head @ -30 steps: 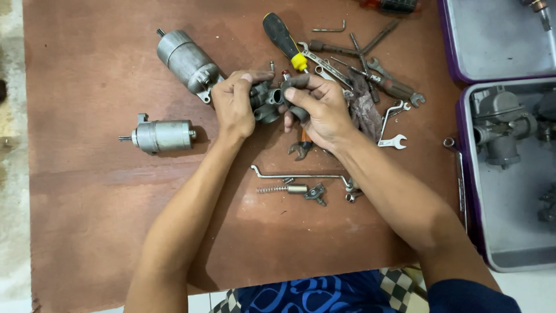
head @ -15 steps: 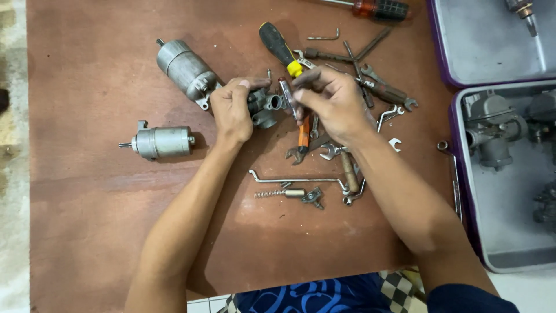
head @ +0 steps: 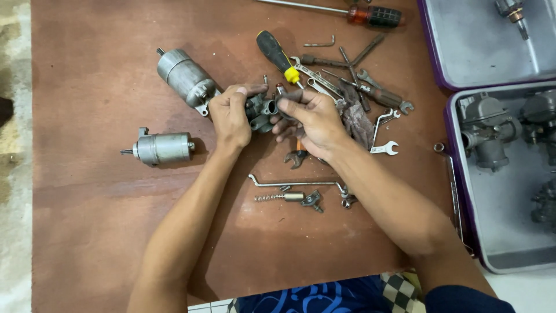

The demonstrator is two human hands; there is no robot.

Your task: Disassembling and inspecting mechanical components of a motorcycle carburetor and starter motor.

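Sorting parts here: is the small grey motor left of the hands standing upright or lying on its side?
Lying on its side. The small grey motor rests lengthwise on the brown board, its shaft pointing left.

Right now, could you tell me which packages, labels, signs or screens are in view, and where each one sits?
No labels, signs or screens show.
Upper tray: top right, grey inside, purple rim, nearly bare.
Lower tray: right edge, grey, purple rim, holding grey metal parts.
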